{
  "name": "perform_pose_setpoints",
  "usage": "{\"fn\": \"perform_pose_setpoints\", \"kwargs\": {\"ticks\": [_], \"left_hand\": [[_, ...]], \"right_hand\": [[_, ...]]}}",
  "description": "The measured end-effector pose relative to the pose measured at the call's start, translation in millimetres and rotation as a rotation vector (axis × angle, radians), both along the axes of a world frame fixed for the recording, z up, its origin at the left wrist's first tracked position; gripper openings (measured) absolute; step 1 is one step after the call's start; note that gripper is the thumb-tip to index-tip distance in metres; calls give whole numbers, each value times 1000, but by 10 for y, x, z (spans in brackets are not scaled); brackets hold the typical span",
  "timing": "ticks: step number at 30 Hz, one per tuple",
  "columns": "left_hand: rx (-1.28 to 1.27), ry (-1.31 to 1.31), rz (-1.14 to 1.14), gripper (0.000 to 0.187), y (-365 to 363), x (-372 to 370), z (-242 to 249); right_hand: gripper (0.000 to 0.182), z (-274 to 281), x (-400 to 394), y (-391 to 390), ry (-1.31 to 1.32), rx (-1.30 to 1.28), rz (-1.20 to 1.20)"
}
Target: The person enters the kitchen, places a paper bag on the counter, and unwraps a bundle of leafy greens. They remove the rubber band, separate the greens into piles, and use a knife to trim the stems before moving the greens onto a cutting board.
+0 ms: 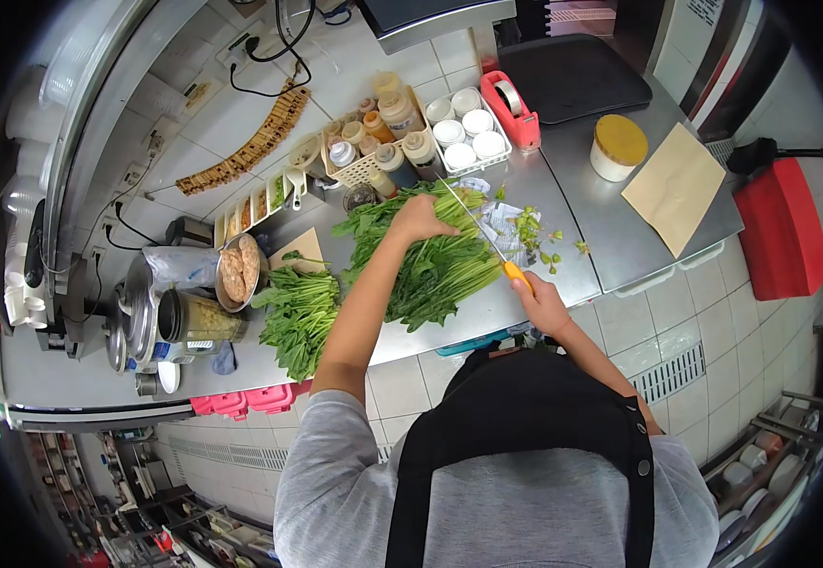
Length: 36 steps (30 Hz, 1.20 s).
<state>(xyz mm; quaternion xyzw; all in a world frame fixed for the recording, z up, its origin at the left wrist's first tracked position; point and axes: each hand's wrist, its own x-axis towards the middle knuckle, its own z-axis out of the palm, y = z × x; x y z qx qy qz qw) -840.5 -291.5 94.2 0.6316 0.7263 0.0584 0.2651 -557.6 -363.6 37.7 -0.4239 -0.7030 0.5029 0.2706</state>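
Here the left hand [421,218] lies palm-down on a big bundle of leafy greens [430,260], fingers curled over the stalks and pressing them against the steel worktop [610,222]. The bundle stretches from under that hand back toward the person's body, its leafy ends spreading out nearest the worktop's front edge. The right hand [542,301] is closed around the yellow handle of a knife [487,237], whose long thin blade runs away from that hand and ends at the stalk end of the greens, just beside the left hand's fingers. Between and a little beyond the two hands, on the right hand's side of the blade, cut scraps of stem and leaf [534,232] lie scattered on the worktop. A second heap of greens [300,312] sits apart on the far side of the left forearm. Past the left hand stand a basket of sauce bottles [383,142] and a tray of white cups [465,128], with a red tape dispenser [513,106] next to them. Well beyond the right hand rest a yellow-lidded tub [617,145] and a brown paper sheet [676,185].
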Motion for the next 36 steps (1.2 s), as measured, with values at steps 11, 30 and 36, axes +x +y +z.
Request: {"fn": "perform_pose_setpoints", "kwargs": {"ticks": [11,30,36], "left_hand": [[-38,235,60,57,55,355,-76],[234,405,-62,35,-135,431,-289],[257,430,-85,36,-98,349,-287]], "right_hand": [[37,-83,82,15,-57,-9,-31],[49,-476,-507,492,-145,5,-62],[55,-406,-643,595,-111,-60,-49]]}}
